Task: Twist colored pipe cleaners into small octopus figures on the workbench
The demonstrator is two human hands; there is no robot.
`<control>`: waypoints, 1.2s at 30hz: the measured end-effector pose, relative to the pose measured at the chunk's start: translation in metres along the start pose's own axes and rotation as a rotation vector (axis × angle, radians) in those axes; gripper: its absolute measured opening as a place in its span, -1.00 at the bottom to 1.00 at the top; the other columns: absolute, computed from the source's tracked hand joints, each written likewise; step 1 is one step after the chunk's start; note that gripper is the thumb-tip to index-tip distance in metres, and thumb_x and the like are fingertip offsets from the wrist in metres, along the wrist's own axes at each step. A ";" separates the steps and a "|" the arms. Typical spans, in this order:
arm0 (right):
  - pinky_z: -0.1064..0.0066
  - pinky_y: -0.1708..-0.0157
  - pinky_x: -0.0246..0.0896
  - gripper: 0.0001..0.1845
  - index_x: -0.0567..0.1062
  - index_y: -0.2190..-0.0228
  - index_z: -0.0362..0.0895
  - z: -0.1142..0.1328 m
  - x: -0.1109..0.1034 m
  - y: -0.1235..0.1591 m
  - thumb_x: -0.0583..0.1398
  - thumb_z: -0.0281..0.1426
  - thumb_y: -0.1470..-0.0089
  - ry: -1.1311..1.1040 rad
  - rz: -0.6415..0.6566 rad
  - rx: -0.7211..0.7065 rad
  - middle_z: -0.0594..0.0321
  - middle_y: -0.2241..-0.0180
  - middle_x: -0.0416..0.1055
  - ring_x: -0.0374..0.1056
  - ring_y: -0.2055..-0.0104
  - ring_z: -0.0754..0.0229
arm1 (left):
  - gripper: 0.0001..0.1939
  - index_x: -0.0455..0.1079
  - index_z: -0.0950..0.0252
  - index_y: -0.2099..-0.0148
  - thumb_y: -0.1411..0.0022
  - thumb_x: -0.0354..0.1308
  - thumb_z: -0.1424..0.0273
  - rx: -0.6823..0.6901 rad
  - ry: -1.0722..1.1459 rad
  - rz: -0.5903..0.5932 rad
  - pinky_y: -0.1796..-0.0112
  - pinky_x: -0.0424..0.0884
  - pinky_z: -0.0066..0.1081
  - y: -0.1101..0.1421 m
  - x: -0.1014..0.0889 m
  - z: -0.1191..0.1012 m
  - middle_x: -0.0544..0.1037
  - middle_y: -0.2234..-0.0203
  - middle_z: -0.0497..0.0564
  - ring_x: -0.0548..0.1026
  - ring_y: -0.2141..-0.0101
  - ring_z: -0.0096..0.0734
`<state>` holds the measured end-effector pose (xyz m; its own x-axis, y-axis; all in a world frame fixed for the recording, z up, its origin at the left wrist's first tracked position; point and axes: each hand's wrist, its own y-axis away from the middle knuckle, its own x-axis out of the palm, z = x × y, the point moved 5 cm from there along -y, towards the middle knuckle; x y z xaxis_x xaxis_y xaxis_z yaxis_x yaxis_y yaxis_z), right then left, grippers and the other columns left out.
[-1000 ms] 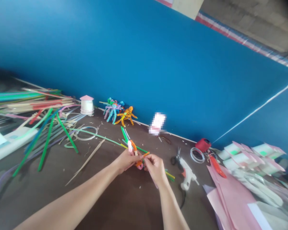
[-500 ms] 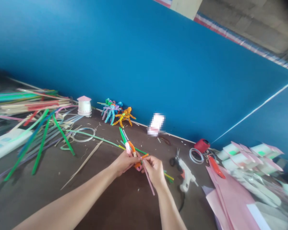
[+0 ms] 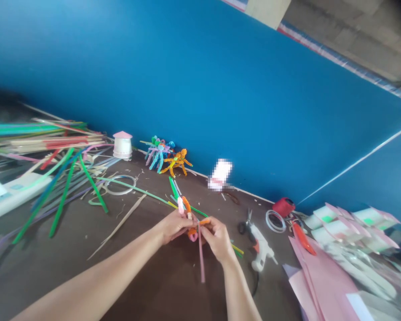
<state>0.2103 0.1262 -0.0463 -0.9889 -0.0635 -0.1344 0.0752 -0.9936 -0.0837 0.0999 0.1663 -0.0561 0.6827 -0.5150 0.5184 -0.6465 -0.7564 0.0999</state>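
Hands (image 3: 175, 227), two. Pipe cleaners (image 3: 202, 263), many, too overlapped for an exact count. Figures (image 3: 178, 162), several, the number obscured by overlap. Glue gun (image 3: 262, 249), one. Scissors (image 3: 249, 217), one pair. Coils (image 3: 276, 230), two. Toy house (image 3: 122, 147), one. White tubes (image 3: 334, 231), at least four.

The table (image 3: 160, 285) has a smooth, dull brown top, and by its back edge the small figures (image 3: 157, 156) look soft and fuzzy, near a little tower (image 3: 122, 147) that seems made of smooth paper. The orange and pink piece (image 3: 186, 204) looks fuzzy too, with a thin, fluffy pink strip (image 3: 202, 263). Toward the table's right side are flat, dull pink paper sheets (image 3: 321, 276), a shiny red plastic tool (image 3: 303, 238), a smooth white plastic glue gun (image 3: 262, 247) and scissors (image 3: 249, 216) with gray metal blades.
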 end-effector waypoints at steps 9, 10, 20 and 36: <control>0.50 0.54 0.19 -0.86 0.38 0.39 -0.12 0.009 0.000 0.001 0.18 -0.35 0.07 0.154 -0.012 -0.056 0.32 0.55 0.38 0.30 0.54 0.28 | -0.88 0.35 0.45 0.59 0.17 0.24 0.50 0.006 -0.058 0.008 0.56 0.38 -0.38 -0.001 0.000 -0.001 0.44 0.73 0.01 0.43 0.67 -0.36; 0.50 0.54 0.19 -0.85 0.39 0.38 -0.12 0.008 0.000 0.001 0.18 -0.35 0.07 0.164 0.002 -0.045 0.31 0.54 0.39 0.31 0.53 0.27 | -0.88 0.36 0.45 0.58 0.16 0.24 0.49 0.012 -0.079 0.011 0.56 0.38 -0.36 0.000 0.000 0.000 0.44 0.73 0.01 0.43 0.67 -0.35; 0.47 0.52 0.22 -0.88 0.39 0.45 -0.14 0.015 -0.004 0.006 0.18 -0.34 0.10 0.289 -0.050 -0.066 0.28 0.56 0.42 0.35 0.52 0.23 | -0.88 0.32 0.39 0.59 0.08 0.14 0.47 0.152 -0.456 -0.066 0.54 0.38 -0.44 0.007 0.006 -0.013 0.43 0.75 -0.05 0.41 0.66 -0.44; 0.59 0.75 -0.09 -0.75 0.35 0.59 -0.19 0.010 -0.010 0.005 0.13 -0.26 0.05 0.230 -0.235 0.066 0.42 0.74 0.18 0.04 0.73 0.42 | -0.86 0.31 0.30 0.47 -0.08 -0.02 0.52 0.799 -1.361 -0.091 0.35 0.23 -0.47 0.028 0.026 -0.032 0.41 0.55 -0.03 0.33 0.43 -0.44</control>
<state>0.2195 0.1210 -0.0358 -0.9229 0.1831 -0.3388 -0.1672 -0.9830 -0.0757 0.0892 0.1447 -0.0131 0.7738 -0.0869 -0.6274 -0.5491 -0.5858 -0.5961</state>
